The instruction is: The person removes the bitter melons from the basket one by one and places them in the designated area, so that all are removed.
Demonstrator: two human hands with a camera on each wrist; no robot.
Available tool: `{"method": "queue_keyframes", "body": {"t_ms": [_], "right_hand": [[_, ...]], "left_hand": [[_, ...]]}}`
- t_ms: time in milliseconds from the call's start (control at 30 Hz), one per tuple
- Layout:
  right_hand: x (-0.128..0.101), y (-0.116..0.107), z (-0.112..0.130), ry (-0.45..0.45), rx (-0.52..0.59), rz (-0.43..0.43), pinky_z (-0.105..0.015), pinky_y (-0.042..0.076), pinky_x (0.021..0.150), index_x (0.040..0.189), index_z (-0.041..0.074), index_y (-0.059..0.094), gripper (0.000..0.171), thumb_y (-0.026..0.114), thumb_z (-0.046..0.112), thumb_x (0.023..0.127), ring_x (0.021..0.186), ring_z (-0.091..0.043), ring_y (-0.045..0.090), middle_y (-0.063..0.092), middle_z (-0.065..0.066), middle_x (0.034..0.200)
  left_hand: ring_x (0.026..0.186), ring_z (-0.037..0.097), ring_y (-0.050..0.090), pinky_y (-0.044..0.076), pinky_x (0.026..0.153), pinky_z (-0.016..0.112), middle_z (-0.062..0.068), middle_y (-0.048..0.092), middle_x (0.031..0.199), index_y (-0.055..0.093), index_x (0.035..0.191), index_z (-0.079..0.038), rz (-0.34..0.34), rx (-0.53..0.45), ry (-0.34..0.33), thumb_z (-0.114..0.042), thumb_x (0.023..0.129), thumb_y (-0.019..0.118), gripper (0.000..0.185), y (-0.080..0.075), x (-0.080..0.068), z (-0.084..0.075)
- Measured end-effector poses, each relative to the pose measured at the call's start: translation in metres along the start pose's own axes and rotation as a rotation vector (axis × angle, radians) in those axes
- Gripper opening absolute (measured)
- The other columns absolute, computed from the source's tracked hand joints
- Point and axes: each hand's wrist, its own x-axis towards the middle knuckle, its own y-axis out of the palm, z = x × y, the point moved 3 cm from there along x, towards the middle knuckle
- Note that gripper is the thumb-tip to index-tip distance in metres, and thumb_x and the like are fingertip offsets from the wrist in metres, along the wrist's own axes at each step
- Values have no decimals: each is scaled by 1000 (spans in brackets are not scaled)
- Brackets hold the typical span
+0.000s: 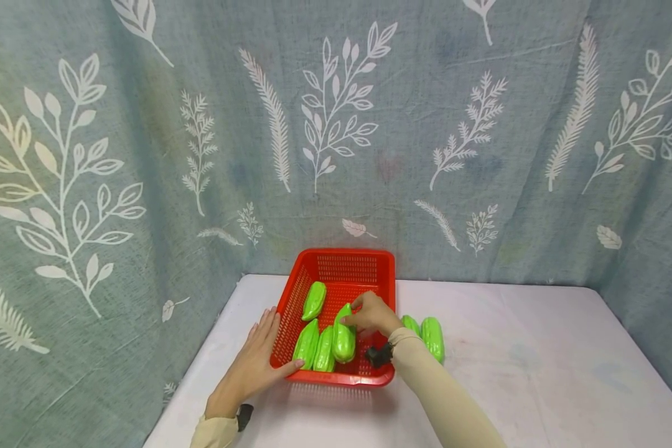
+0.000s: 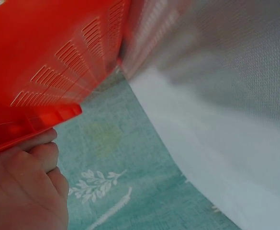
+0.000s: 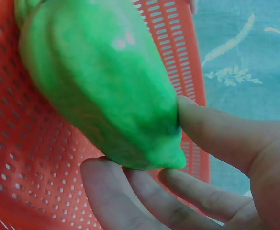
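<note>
A red perforated plastic basket (image 1: pixel 347 255) stands on the table with several shiny green ridged gourds inside. My right hand (image 1: pixel 374 313) pinches one green gourd (image 1: pixel 344 345) by its pointed end, thumb on one side and fingers on the other; the right wrist view shows this gourd (image 3: pixel 101 81) close up. My left hand (image 1: pixel 257 358) holds the basket's near left corner, fingers along the outer left side and thumb over the front rim. Beside that thumb lie two gourds, a left one (image 1: pixel 306 342) and a right one (image 1: pixel 325 348). Another gourd (image 1: pixel 315 300) lies farther back in the basket.
Two more gourds lie on the table right of the basket: one (image 1: pixel 433 336) in full sight, the other (image 1: pixel 410 323) partly hidden by my right forearm. A white cloth (image 1: pixel 526 361) covers the table. Behind hangs a grey-green curtain (image 1: pixel 392 155) with white leaf prints.
</note>
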Motion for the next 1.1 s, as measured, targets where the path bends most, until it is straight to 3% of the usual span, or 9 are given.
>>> {"method": "queue_keyframes", "body": {"t_ms": [467, 767, 1100], "right_hand": [[-1, -3, -3, 3, 190, -17, -52, 65, 83, 131, -5, 65, 49, 78, 22, 93, 86, -23, 73, 68, -22, 123], [-9, -9, 1, -10, 245, -57, -48, 65, 82, 135, -5, 65, 47, 72, 21, 97, 84, -18, 66, 69, -22, 128], [-15, -17, 0, -72, 348, -115, -41, 66, 72, 131, -6, 67, 40, 69, 18, 99, 85, -17, 69, 72, -21, 122]], "left_hand": [[164, 34, 10, 17, 130, 59, 12, 11, 176, 17, 165, -1, 3, -7, -10, -74, 84, 66, 120, 1, -2, 0], [164, 34, 10, 17, 130, 59, 15, 12, 175, 17, 165, -1, 10, -3, -15, -74, 84, 66, 119, -2, 0, -2], [164, 34, 11, 17, 129, 60, 15, 13, 175, 17, 165, -2, 3, -3, -8, -73, 83, 68, 120, 0, 0, 0]]}}
